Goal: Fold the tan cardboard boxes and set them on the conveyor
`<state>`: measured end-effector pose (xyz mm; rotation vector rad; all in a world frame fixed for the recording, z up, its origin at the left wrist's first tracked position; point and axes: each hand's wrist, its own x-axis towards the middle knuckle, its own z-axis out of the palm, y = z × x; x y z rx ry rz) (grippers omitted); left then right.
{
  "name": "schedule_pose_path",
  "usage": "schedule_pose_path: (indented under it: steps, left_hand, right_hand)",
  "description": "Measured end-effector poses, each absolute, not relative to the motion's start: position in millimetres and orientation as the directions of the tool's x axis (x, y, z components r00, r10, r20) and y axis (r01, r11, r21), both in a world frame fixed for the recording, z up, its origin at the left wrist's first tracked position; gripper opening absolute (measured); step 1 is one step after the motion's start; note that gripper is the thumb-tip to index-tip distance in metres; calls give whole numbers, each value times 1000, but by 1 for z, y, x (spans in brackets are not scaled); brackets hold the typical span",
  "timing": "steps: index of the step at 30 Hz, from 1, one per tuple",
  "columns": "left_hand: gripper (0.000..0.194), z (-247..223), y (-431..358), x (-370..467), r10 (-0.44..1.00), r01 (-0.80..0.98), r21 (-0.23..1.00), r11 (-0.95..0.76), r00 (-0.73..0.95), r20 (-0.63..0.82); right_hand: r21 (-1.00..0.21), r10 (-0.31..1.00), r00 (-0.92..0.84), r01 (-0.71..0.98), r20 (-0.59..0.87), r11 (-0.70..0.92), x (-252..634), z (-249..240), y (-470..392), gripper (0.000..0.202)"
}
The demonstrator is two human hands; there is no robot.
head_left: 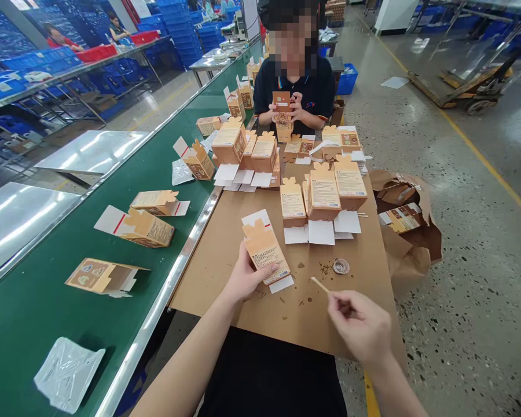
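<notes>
My left hand grips a flattened orange-brown carton over the cardboard-covered table, thumb across its printed face. White flaps stick out at both its ends. In my right hand a thin cotton swab is pinched, its tip pointing left toward the carton but apart from it. A small clear round dish sits just beyond the swab, with brown specks and wet spots on the cardboard around it. Past the carton stand several cartons with white flaps spread at their near ends.
On the left a green conveyor belt carries several cartons and a silvery pouch. Across the table a co-worker holds another carton in both hands. A brown paper bag with cartons stands at the table's right.
</notes>
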<state>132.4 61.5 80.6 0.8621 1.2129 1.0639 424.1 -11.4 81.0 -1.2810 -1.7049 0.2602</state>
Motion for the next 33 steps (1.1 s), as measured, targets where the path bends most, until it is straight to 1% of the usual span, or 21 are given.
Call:
schedule_pose_path:
  steps: [2,5,8,11,15,18,21,23,25,29,31,33]
  left_hand:
    - [93,81,63,132,958,-114,951,288,13,-288]
    - [91,78,67,131,965,-58,964,260,-24,-261]
    - [90,73,69,131,966,-51,965,256,-20,-258]
    - [90,70,68,131,966,-45,966,256,-15,-257]
    - [90,70,54,133,975,21,975,223,3,-224]
    - [87,69,36,137,981,138,972,189,19,-193]
    - [74,66,23,138,983,236,956,173,25,-184]
    - [63,65,20,139,983,262,950,170,23,-182]
    - [57,64,21,140,985,284,946,157,17,-169]
    - [60,65,27,146,991,313,941,125,14,-137]
    - [61,66,30,140,994,316,942,112,-43,-103]
    - [63,66,30,118,980,309,944,118,-187,-61]
  right_hand:
    - [-662,836,-53,585,546,469,393,71,-14,22]
    - [-666,840,-102,562,533,491,359,52,-10,29]
    - [-661,840,-132,558,526,502,349,40,-4,35]
    - [-664,843,-140,555,520,502,356,42,-6,34]
    - [-684,855,-115,550,506,479,378,57,-25,29]
    - [-706,866,-77,545,495,452,395,67,-46,26]
    - [-738,873,-16,526,488,422,408,72,-64,24]
    - [-763,881,32,515,472,390,412,75,-71,22]
    - [-783,890,74,512,450,354,414,76,-73,22]
    - [-771,888,66,529,454,355,413,77,-69,21]
    - [-759,879,46,527,474,382,413,75,-66,20]
    - [-757,864,56,513,501,405,416,72,-65,19]
